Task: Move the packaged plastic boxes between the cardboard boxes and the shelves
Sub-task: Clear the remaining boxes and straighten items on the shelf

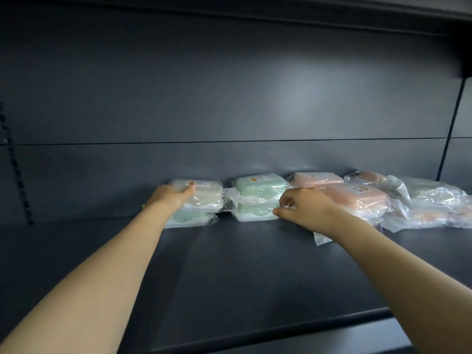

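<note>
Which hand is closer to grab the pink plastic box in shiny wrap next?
Right. The right hand is just beside the pink wrapped plastic box; the left hand grips the cream wrapped box far over on the left.

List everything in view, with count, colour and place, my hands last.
Dark grey metal shelf: one, dark grey, across the whole view.
Cream plastic box in clear wrap: one, cream, top of the left stack.
Pale green plastic boxes in clear wrap: three, pale green, one under the cream box, two stacked mid-shelf.
Pink plastic boxes in clear wrap: at least two, pink, right of the green pair.
Loose clear-wrapped packs: count unclear, clear, far right heap.
Left hand: one, grips the cream box's top.
Right hand: one, fingers curled at the green pair's right end; grip unclear.
</note>
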